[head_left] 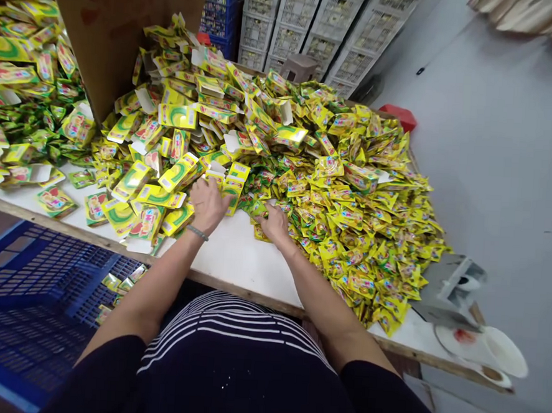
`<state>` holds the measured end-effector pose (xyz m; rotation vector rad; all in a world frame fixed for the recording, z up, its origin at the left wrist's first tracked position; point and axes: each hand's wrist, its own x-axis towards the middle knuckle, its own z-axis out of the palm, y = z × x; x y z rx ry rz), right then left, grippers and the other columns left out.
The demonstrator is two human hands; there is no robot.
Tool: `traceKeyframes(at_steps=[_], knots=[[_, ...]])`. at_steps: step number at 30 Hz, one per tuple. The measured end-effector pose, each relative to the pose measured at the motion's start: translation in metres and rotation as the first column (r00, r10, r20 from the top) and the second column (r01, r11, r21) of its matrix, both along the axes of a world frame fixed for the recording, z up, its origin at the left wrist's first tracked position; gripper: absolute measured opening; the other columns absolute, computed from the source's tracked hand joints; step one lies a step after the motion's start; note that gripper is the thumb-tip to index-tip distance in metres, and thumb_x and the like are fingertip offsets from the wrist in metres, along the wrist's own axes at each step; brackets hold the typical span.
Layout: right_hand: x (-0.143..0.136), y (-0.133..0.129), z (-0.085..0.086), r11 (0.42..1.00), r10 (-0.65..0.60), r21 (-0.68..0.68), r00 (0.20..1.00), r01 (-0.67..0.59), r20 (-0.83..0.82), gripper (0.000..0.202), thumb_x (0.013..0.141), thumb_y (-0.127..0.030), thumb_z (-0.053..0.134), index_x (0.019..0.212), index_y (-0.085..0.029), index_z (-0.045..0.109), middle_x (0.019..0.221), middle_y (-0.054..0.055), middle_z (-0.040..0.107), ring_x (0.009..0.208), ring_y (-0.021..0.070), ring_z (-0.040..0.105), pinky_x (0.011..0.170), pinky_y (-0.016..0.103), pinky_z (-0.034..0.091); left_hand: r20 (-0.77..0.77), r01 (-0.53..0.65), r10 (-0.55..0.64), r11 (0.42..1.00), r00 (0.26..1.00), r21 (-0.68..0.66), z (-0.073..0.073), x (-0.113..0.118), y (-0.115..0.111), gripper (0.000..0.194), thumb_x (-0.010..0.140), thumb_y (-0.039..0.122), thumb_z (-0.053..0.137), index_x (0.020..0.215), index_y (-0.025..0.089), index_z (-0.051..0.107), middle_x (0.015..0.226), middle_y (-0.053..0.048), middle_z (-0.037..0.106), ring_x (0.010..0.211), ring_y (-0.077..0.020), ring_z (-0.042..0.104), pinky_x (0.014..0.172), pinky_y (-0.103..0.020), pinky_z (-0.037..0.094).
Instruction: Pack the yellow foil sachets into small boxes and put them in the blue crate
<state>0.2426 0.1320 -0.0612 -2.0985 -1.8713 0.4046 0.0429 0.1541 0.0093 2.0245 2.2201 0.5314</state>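
Apparently, in the head view, the step in hand is handling small cartons and sachets side by side, at the near left edge of the sachet heap (369, 218) on the white bench (247, 264). Just left of that heap, the left hand (209, 205) bends its fingers beside a yellow-and-green carton (232, 194); whether they grip it, I cannot tell. At the heap's near left edge, the right hand (275, 222) has thumb and fingers curled at a green sachet (257, 208); whether it is pinched, I cannot tell either. As I judge it, the next move calls for a light pinch that parts one sachet from the crowd, and a gentle hold on the thin carton. Farther left of the heap, a red-and-green printed carton (147, 220) bears bright lettering, too small to read; another carton (176, 114) shows a barcode-like panel. No brand is legible on the sachets.
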Motion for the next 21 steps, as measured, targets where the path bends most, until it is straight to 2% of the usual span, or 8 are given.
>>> traceKeyframes(at_steps=[3,5,7,10,14,18,19,21], knots=[[0.004,0.001,0.002,1.000,-0.024,0.012,0.996,0.025,-0.085,0.032,0.087,-0.037,0.064,0.113,-0.020,0.073,0.096,0.008,0.070,0.091,0.0235,0.063,0.082,0.031,0.047,-0.018,0.040,-0.040,0.999,0.999,-0.007,-0.005,0.020,0.009,0.042,0.085,0.039,0.064,0.116,0.011,0.061,0.125,-0.024,0.057,0.120,-0.0392,0.050,0.096,-0.046,0.040],[0.011,0.002,0.003,0.999,-0.049,-0.002,0.980,0.049,-0.191,0.025,0.088,-0.040,0.062,0.097,-0.021,0.075,0.081,0.004,0.068,0.078,0.0208,0.061,0.075,0.030,0.046,0.010,0.082,-0.082,0.997,0.997,0.006,-0.011,0.025,0.012,0.039,0.083,0.033,0.066,0.115,0.011,0.060,0.126,-0.023,0.057,0.120,-0.0383,0.050,0.098,-0.046,0.039],[0.020,0.002,0.003,0.998,-0.053,-0.001,0.950,0.056,-0.309,0.027,0.086,-0.045,0.062,0.087,-0.021,0.073,0.072,0.001,0.065,0.070,0.0190,0.058,0.070,0.029,0.045,0.079,0.138,-0.140,0.990,0.987,0.023,-0.019,0.025,0.013,0.036,0.082,0.027,0.066,0.114,0.010,0.060,0.120,-0.021,0.060,0.115,-0.0361,0.053,0.095,-0.043,0.040],[0.032,-0.001,0.002,0.994,-0.063,0.047,0.885,0.095,-0.461,0.032,0.081,-0.050,0.065,0.088,-0.020,0.071,0.072,0.000,0.066,0.069,0.0185,0.058,0.070,0.030,0.047,0.271,0.176,-0.184,0.983,0.945,0.053,-0.028,0.017,0.008,0.037,0.081,0.022,0.065,0.116,0.013,0.060,0.102,-0.014,0.067,0.096,-0.0302,0.062,0.084,-0.037,0.043],[0.036,-0.013,0.002,0.987,-0.066,0.074,0.771,0.146,-0.634,0.042,0.074,-0.055,0.070,0.097,-0.020,0.069,0.068,-0.001,0.065,0.068,0.0191,0.059,0.070,0.032,0.050,0.448,0.132,-0.147,0.989,0.882,0.063,-0.032,-0.006,-0.013,0.044,0.081,0.031,0.068,0.123,0.022,0.062,0.082,-0.003,0.068,0.078,-0.0233,0.064,0.073,-0.030,0.042],[0.022,-0.031,0.006,0.990,0.033,0.106,0.585,0.091,-0.811,0.039,0.075,-0.056,0.070,0.088,-0.020,0.065,0.071,0.000,0.065,0.069,0.0175,0.060,0.069,0.031,0.051,0.613,0.189,-0.120,0.981,0.781,-0.049,-0.040,-0.030,-0.045,0.039,0.077,0.040,0.071,0.111,0.020,0.070,0.075,0.000,0.069,0.068,-0.0178,0.060,0.066,-0.027,0.042],[0.017,-0.035,0.008,0.989,0.055,0.123,0.560,0.084,-0.827,0.038,0.077,-0.057,0.068,0.086,-0.019,0.064,0.072,0.000,0.064,0.068,0.0169,0.059,0.068,0.031,0.051,0.661,0.222,-0.122,0.973,0.741,-0.069,-0.044,-0.033,-0.052,0.039,0.074,0.041,0.073,0.106,0.019,0.071,0.074,-0.001,0.069,0.067,-0.0173,0.060,0.064,-0.026,0.043],[0.007,-0.040,0.014,0.986,0.104,0.159,0.584,0.043,-0.805,0.037,0.081,-0.057,0.065,0.082,-0.019,0.063,0.073,0.000,0.063,0.068,0.0159,0.058,0.066,0.030,0.050,0.759,0.281,-0.103,0.954,0.643,-0.109,-0.052,-0.034,-0.064,0.040,0.069,0.044,0.078,0.098,0.017,0.073,0.070,-0.001,0.068,0.064,-0.0166,0.059,0.061,-0.026,0.043]])
